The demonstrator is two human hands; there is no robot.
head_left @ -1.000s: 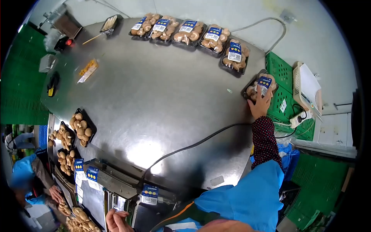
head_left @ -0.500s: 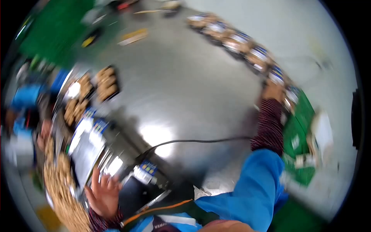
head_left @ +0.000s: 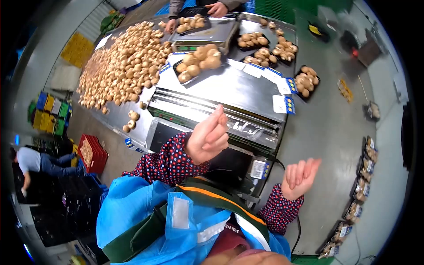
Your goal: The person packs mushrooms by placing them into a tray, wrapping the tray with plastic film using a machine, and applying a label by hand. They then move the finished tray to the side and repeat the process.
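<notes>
My left hand (head_left: 208,138) is raised just in front of the film wrapping machine (head_left: 260,95), fingers curled and pressed together; whatever is between them, if anything, cannot be made out. To the right, above the metal table, my right hand (head_left: 300,177) hovers with its fingers folded inward and nothing visible in it. Clear film (head_left: 243,128) lies crumpled at the machine's front bar. A black tray of brown mushrooms (head_left: 198,64) rests at the machine's far left side. Blue-and-white labels (head_left: 282,104) lie along its right edge.
Loose mushrooms (head_left: 123,66) are heaped at the left. Several filled trays (head_left: 305,83) stand beyond the machine. Wrapped packs (head_left: 362,190) line the table's right edge. A co-worker's hands (head_left: 216,9) are at a tray opposite. A black cable (head_left: 299,234) runs past my right sleeve.
The view has swung left. My right hand has left the row of wrapped packs and come back toward my body. My left hand, spread before, now has its fingers curled.
</notes>
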